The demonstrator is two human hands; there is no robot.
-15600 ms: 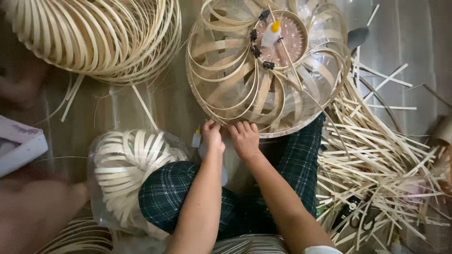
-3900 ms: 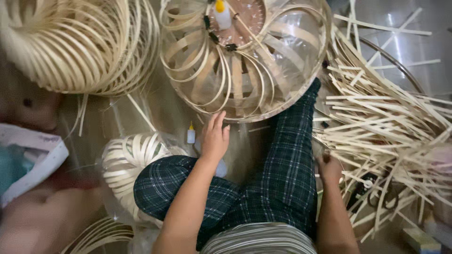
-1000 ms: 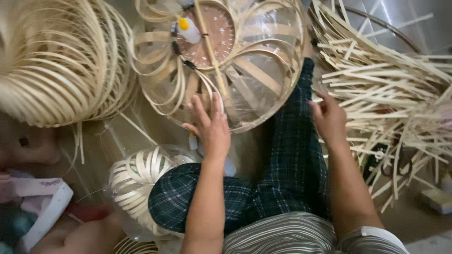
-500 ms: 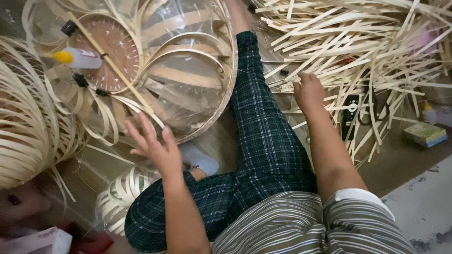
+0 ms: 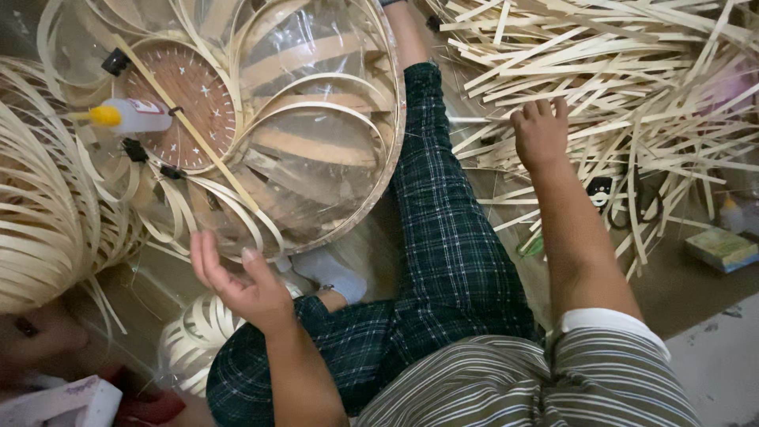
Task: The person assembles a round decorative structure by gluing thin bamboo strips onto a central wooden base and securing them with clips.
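Hands: two, both bare. The left hand (image 5: 237, 281) hangs open, palm up, fingers spread and slightly curled, holding nothing. The right hand (image 5: 540, 133) lies palm down with fingers together on the strip pile (image 5: 632, 87); whether it grips any strip cannot be told.

One round frame (image 5: 261, 126) of bent bamboo hoops rests ahead of the left hand, its near rim just beyond the fingertips and not touching them. Inside it sit one woven disc (image 5: 186, 107), one glue bottle (image 5: 130, 116) with a yellow tip, lying on its side, and one long straight stick (image 5: 190, 130) running slantwise across the disc. Three small black clips (image 5: 117, 61) show along the disc's edge.

Strips in the pile are too many to count; they spread loose and crossed over the floor to the right, under and beyond the right hand. One bundle of coiled strips (image 5: 47, 213) fills the left edge, well apart from both hands. One smaller coil (image 5: 198, 340) lies below the left wrist, beside the knee.

One leg in dark plaid trousers (image 5: 443, 237) stretches between frame and pile; the other is folded, with one white sock (image 5: 332, 273) just right of the left hand. One greenish block (image 5: 721, 249) sits at far right on the floor, near the pile's edge.
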